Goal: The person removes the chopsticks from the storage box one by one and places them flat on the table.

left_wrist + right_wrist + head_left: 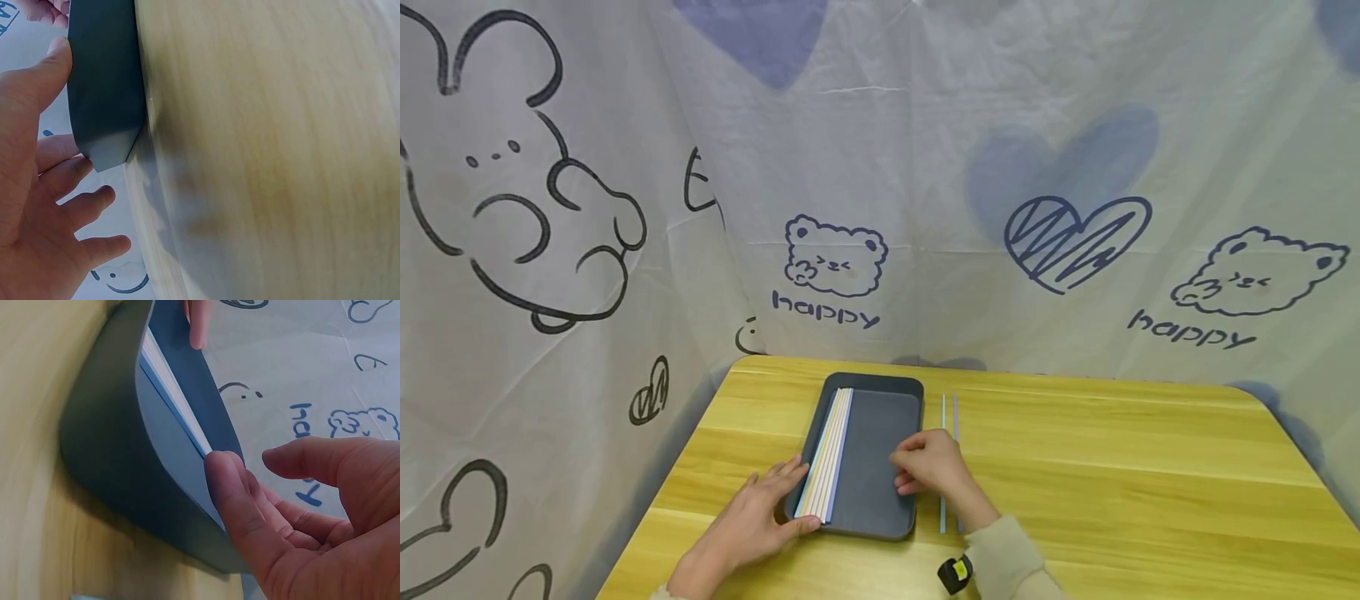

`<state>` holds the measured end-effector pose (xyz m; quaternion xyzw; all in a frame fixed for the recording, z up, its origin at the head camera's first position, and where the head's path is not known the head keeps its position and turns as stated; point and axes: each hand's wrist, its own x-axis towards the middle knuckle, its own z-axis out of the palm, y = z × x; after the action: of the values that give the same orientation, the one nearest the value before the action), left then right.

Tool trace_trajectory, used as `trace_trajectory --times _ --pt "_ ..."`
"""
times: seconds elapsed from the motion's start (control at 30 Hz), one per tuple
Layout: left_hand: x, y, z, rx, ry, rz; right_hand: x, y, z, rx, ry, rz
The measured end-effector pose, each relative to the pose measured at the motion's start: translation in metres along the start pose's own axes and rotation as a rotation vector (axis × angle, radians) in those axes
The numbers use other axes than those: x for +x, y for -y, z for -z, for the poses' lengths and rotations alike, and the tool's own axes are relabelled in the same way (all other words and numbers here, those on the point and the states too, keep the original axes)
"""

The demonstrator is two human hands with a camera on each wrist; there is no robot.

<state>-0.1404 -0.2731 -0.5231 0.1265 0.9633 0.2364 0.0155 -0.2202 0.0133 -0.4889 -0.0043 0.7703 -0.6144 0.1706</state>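
Observation:
A dark grey tray [880, 508] lies lengthwise on the table. Along its left side lies a bundle of long thin sticks [827, 462] in white, yellow, pink and blue; whether they are straws I cannot tell. My left hand [752, 517] touches the tray's near left corner, fingers spread at the left rim and thumb at the front edge. My right hand [931, 461] hovers at the right rim, fingers loosely bent; in the right wrist view its thumb and index finger [234, 506] stand apart with nothing between. A light blue stick [943, 508] and a purple stick [956, 412] lie beside the tray, partly behind that hand.
The yellow wood-grain table [1112, 475] extends to the right of the sticks. White cloth [917, 167] with drawn hearts and animals hangs behind and at the left. A black device with a yellow mark [955, 573] is beside the right sleeve.

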Motion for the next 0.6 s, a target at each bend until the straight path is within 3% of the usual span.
trace_trajectory --times 0.6 --pt "0.0 -0.001 -0.002 -0.004 -0.015 0.021 0.0 -0.007 -0.032 -0.013 0.033 0.032"
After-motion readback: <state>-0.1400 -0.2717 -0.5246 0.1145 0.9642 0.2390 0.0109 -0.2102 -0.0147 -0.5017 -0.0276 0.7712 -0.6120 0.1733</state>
